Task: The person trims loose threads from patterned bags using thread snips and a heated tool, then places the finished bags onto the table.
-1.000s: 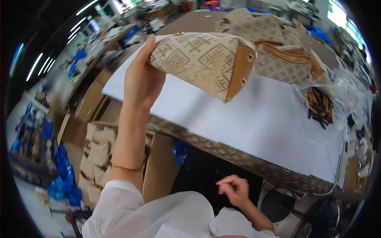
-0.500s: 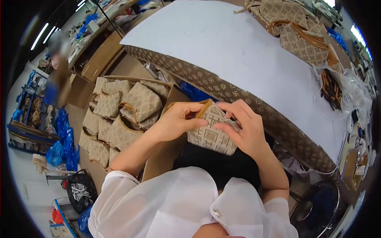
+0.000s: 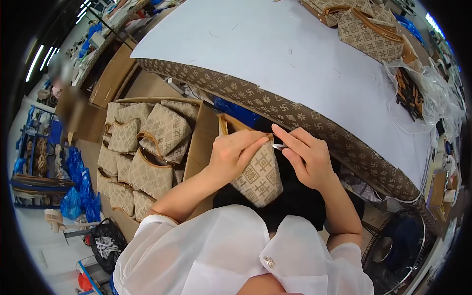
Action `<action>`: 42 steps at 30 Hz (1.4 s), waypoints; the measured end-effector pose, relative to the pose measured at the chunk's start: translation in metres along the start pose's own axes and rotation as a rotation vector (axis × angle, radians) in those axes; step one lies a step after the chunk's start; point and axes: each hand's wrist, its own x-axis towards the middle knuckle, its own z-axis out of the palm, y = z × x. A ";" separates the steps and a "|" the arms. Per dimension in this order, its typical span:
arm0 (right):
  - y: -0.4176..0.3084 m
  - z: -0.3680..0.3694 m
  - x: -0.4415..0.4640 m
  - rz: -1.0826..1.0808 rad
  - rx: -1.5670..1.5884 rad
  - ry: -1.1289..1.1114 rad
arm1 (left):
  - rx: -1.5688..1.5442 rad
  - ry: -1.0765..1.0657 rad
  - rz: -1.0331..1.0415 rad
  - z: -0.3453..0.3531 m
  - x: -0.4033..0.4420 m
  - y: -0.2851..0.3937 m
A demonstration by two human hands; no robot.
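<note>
Over my lap is a small beige patterned handbag [image 3: 258, 177] with tan trim, tilted with its opening toward the table. My left hand [image 3: 235, 156] is closed on its upper edge, thumb along the tan trim. A tan strap or handle rises beyond those fingers. At the bag's right top corner, my right hand [image 3: 309, 156] pinches a small silver metal tool [image 3: 279, 146], seemingly thread snips. Its tip touches or nearly touches the trim; most of the tool is hidden by my fingers.
To the left, a cardboard box [image 3: 200, 130] holds several similar bags. A white-topped table [image 3: 236, 46] stands ahead, bearing loose threads, finished bags [image 3: 371, 37] and a plastic bag [image 3: 430, 93] of brown strips. A black fan [image 3: 393, 248] is at lower right. Another person stands far left.
The bag has turned and tipped, bringing its opening and handle into view. My left hand has shifted along its edge. My right hand has drawn slightly right, and the silver tool now shows.
</note>
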 end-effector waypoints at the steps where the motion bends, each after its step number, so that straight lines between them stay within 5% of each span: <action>1: 0.000 0.000 -0.001 0.012 0.006 0.001 | 0.018 0.000 0.029 0.002 -0.001 -0.002; 4: 0.005 0.002 -0.006 0.012 0.030 0.009 | 0.051 -0.005 0.082 0.007 -0.001 -0.005; 12: 0.003 0.018 -0.005 -0.008 0.128 0.103 | -0.106 0.055 -0.175 0.014 0.014 0.002; 19: 0.007 0.021 0.003 0.046 0.095 0.277 | -0.955 -0.290 -0.596 0.005 0.041 0.013; 22: 0.018 0.017 0.011 0.213 0.257 0.444 | -0.613 -0.391 -0.426 0.012 0.046 0.009; 27: 0.016 0.009 0.016 0.089 0.120 0.476 | -0.249 -0.283 -0.104 0.022 0.047 0.003; 30: 0.014 -0.009 0.016 0.274 0.253 0.397 | -0.304 -0.133 -0.120 0.028 0.044 -0.001; 42: 0.020 0.001 0.012 0.113 -0.097 0.161 | -0.379 0.012 -0.175 0.032 0.045 -0.014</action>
